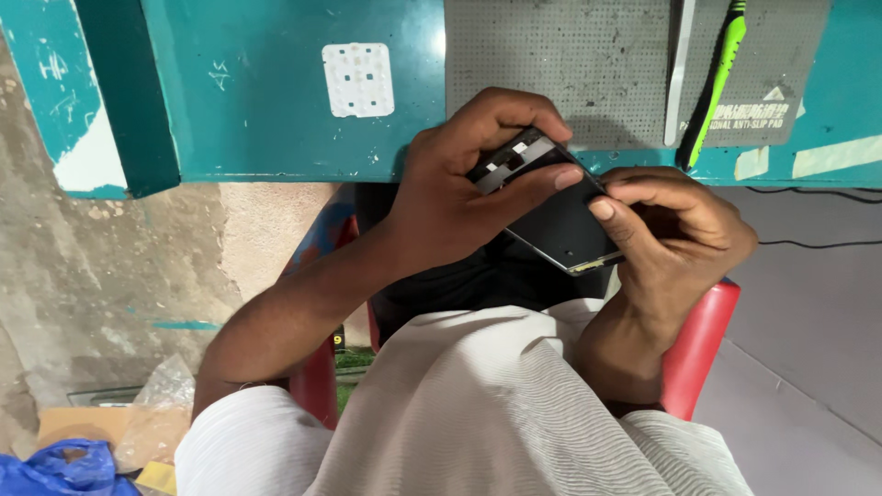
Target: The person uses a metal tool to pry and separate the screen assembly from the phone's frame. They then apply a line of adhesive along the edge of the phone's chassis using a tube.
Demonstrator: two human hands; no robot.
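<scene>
Just below the table (276, 138) edge, the left hand (450, 193) is clamped around a dark phone (560, 216) while the right hand (675, 230) pinches its edge, seemingly prying, which calls for steady fingertip pressure.

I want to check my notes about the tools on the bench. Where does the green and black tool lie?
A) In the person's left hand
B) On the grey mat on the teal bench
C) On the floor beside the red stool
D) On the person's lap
B: the green and black tool lies across the grey mat on the teal bench, while both hands hold a dark phone.
</scene>
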